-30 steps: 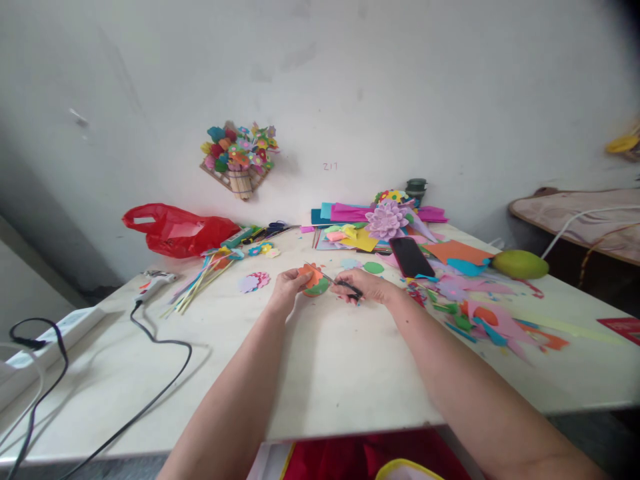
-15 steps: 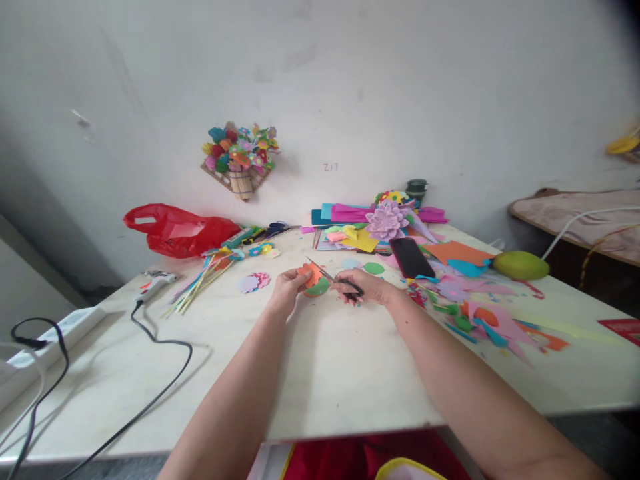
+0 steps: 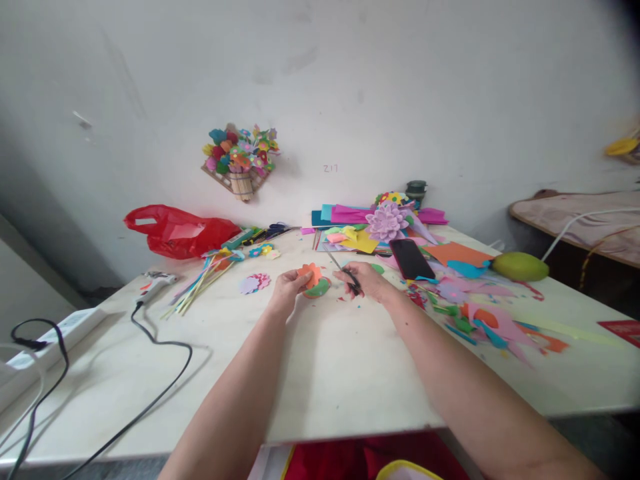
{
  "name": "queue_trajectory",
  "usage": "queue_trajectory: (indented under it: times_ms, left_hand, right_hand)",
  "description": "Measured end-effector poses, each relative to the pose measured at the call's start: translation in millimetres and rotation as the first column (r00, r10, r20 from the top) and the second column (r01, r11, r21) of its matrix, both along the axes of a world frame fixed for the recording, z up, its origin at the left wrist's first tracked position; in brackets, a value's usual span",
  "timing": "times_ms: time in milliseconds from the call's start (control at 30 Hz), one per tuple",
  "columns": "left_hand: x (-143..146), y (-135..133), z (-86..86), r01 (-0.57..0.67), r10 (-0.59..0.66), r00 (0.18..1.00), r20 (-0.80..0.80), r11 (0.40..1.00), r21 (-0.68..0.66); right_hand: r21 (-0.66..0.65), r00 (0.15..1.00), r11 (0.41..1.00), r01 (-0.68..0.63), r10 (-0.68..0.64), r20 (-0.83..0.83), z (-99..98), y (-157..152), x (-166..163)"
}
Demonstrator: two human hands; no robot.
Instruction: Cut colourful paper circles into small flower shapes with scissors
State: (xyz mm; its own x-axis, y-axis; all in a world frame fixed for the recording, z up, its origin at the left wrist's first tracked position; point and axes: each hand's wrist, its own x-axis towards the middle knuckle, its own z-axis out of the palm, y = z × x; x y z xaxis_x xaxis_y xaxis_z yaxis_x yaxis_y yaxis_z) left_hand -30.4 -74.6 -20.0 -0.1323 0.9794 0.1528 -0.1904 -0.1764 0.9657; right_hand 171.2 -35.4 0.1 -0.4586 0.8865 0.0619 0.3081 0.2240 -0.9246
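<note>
Between the fingers of my left hand [image 3: 290, 289] is an orange scalloped flower cutout [image 3: 311, 275]. Under and beside it a green round piece [image 3: 319, 288] lies on the table. My right hand [image 3: 367, 283] grips black-handled scissors [image 3: 353, 283], their blades pointing up and to the left, apart from the orange cutout. Behind the right hand another green round piece [image 3: 377, 269] partly shows. To the left of my left hand lies a small pile of lilac and pink scalloped cutouts [image 3: 255, 283].
On the left are a glue gun [image 3: 159, 288], a power strip [image 3: 60, 337], thin sticks [image 3: 197, 293] and a red plastic bag [image 3: 183, 232]. To the right lie a phone [image 3: 411, 259], coloured scraps [image 3: 493, 320] and a green mango-like fruit [image 3: 521, 266]. A lilac flower [image 3: 387, 221] stands at the back.
The scissors have moved right, away from the orange cutout, and their blades now point more upward. My left hand stays in nearly the same place with the cutout.
</note>
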Motion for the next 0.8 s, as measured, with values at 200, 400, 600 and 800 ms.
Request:
queue_trajectory:
  times_ms: [200, 400, 600, 800]
  left_hand:
    - [2.4, -0.7, 0.1, 0.020, -0.021, 0.999, -0.037, 1.000, -0.016]
    - [3.7, -2.1, -1.0, 0.060, -0.062, 0.997, -0.047, 0.998, -0.036]
    - [4.9, -4.1, -0.4, 0.100, -0.103, 0.992, -0.068, 0.994, -0.054]
    - [5.8, -6.3, 1.5, 0.133, -0.142, 0.983, -0.115, 0.988, -0.080]
  right_hand:
    - [0.427, 0.783, 0.888, 0.172, -0.386, 0.487, -7.9, 8.0, -3.4]
    - [0.476, 0.723, 0.872, 0.114, -0.402, 0.562, -7.5, 4.8, -4.1]
    - [0.412, 0.892, 0.885, 0.215, -0.350, 0.287, -7.6, 7.0, -5.8]
    - [-0.102, 0.967, 0.995, 0.008, -0.033, -0.251, -7.4, 5.3, -10.2]
